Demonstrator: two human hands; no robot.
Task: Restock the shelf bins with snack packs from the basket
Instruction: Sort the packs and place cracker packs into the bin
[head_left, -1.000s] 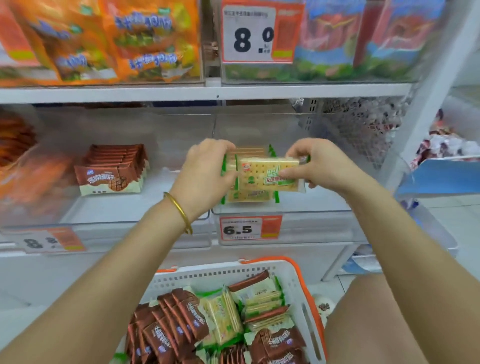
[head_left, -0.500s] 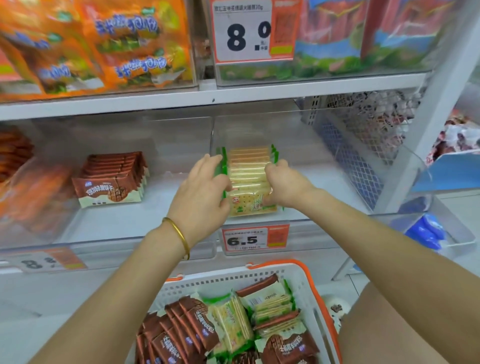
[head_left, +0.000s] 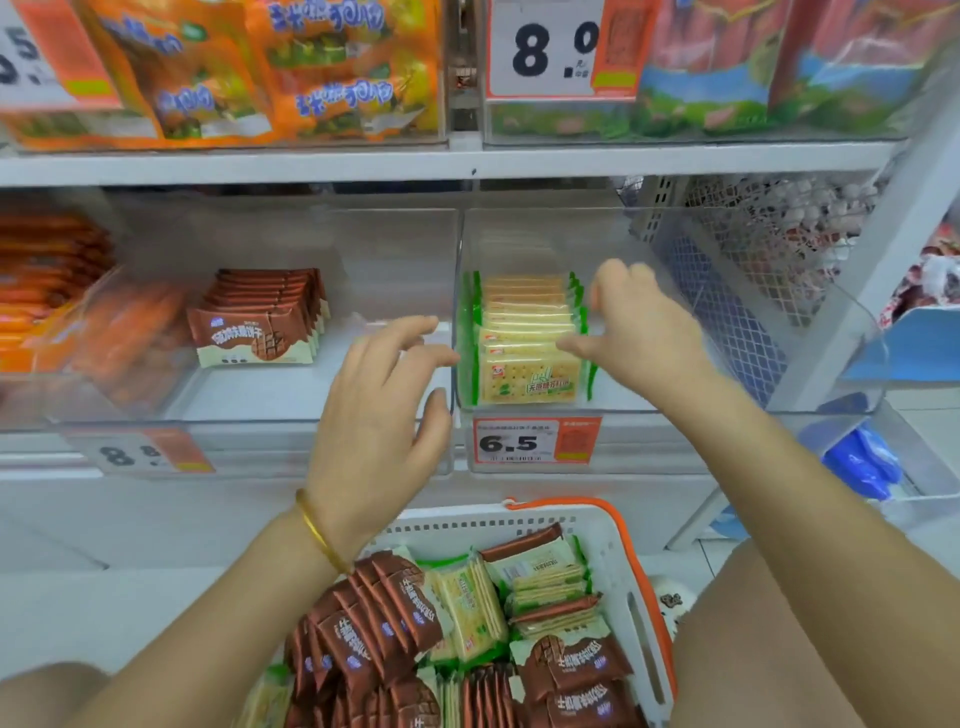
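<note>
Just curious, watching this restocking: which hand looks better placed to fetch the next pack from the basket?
Probably the left hand: open, empty, lower, nearer the basket. The right hand is up at the cracker row.

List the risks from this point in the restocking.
The green cracker packs stand on edge in a short row with bare bin floor to their right; with neither the left hand nor the right hand gripping them, they may topple. The basket mixes brown packs with green ones, so a wrong pick seems possible.
</note>
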